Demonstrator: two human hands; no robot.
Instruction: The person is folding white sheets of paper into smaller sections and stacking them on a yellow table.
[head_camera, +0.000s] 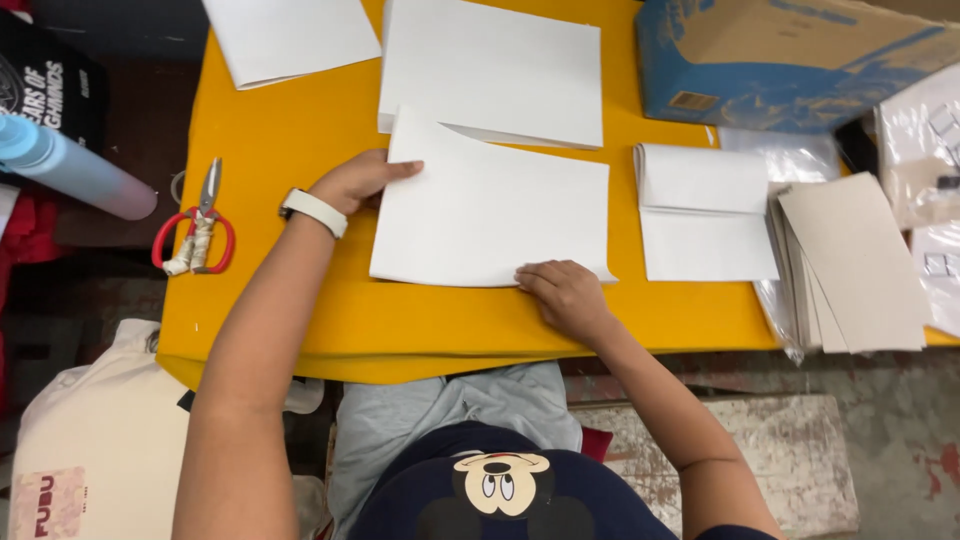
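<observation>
We note, at the far left, a pale blue tube (70, 165) off the table edge and red-handled scissors (195, 232) lying on the yellow table (280, 320), well apart from the work. Our left hand (355, 182) rests on the left edge of the white sheet (490, 205), fingers extended and flat against the paper, thumb tucked along the edge; nothing is pinched. The sheet lies at the table's middle, its upper left corner lifted in a curve and overlapping a second sheet (495, 65) behind it. Our right hand (565, 292) presses the sheet's lower right edge, fingers curled with the tips on the paper; whether they nip the edge we cannot tell. We judge the step in hand to be folding or squaring this sheet: it is done well if the left hand keeps the paper from sliding while the right runs firmly along the edge, corners matched before any crease is set. Another sheet (290, 35) lies at the upper left. To the right lie folded paper (705, 215), a fan of grey cards (860, 265) on clear plastic, and a blue-printed box (790, 60). The folded paper sits near; a wide sweep could nudge it.
</observation>
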